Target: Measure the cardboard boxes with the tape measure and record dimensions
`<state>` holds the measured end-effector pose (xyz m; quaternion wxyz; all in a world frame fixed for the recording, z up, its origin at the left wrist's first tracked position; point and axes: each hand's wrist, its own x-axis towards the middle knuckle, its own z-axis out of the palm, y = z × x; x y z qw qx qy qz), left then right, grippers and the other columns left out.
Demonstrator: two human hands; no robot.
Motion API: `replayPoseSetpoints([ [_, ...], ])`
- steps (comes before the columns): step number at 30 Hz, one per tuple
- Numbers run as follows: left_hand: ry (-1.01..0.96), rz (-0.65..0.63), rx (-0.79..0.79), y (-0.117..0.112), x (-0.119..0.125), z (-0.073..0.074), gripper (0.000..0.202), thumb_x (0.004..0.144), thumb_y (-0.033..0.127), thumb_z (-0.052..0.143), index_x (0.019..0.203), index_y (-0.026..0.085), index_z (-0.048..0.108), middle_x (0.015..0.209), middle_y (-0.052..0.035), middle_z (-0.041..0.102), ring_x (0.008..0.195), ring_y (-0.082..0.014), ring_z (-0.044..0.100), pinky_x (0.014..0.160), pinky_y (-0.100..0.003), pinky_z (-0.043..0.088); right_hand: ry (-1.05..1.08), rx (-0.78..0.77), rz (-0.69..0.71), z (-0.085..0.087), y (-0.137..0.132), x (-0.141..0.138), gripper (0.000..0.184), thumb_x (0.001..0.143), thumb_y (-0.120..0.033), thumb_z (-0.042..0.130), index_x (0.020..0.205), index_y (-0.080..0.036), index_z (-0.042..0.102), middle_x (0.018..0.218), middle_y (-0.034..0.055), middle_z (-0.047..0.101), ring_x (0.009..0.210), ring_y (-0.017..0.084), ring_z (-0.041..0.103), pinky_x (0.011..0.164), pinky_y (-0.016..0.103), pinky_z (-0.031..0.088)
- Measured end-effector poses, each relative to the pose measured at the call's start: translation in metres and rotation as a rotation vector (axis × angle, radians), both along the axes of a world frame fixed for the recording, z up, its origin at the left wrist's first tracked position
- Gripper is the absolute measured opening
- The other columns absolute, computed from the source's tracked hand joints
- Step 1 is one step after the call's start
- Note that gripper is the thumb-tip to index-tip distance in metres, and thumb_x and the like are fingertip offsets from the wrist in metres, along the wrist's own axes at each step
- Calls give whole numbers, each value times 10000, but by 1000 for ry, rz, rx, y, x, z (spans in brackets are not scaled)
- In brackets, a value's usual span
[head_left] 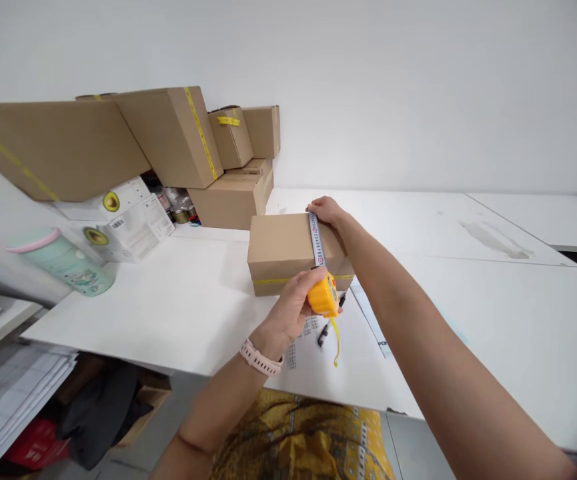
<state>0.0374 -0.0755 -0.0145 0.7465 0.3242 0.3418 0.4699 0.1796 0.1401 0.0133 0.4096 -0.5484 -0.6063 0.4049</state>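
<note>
A small brown cardboard box [281, 248] with yellow tape along its front stands on the white table [183, 313]. My left hand [291, 308] grips a yellow tape measure [324, 297] at the box's near edge. Its white blade [316, 239] runs across the top of the box. My right hand [325, 212] presses the blade's end down at the far edge of the box. A pink watch band sits on my left wrist.
A stack of larger cardboard boxes [168, 140] fills the back left, with white avocado-print boxes [128, 220] below it. A mint-green bottle [68, 263] lies at the left. Printed paper [318, 360] and a black pen [323, 335] lie near the table's front edge.
</note>
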Motion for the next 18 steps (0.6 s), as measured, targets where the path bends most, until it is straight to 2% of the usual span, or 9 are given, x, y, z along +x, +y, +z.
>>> replayPoseSetpoints([
  [7, -48, 9, -48, -16, 19, -3, 498, 630, 574, 900, 814, 218, 604, 934, -33, 637, 768, -174, 638, 700, -396, 636, 24, -67, 1, -7, -17, 13, 245, 709, -370, 830, 822, -278, 634, 704, 13, 597, 710, 200, 526, 645, 362, 436],
  [14, -28, 47, -80, -21, 23, -2, 539, 595, 572, 918, 789, 221, 557, 1001, -40, 610, 859, -187, 611, 704, -403, 644, -30, -186, -109, -7, -21, 11, 343, 754, -480, 775, 1007, -287, 645, 815, 45, 661, 709, 218, 560, 627, 388, 446],
  [18, -26, 49, -87, -22, 21, -4, 532, 598, 563, 918, 799, 216, 568, 1019, -47, 621, 843, -183, 614, 716, -410, 641, 48, -39, -1, -6, -28, 15, 283, 761, -400, 790, 956, -272, 629, 820, 38, 649, 733, 205, 551, 643, 370, 444],
])
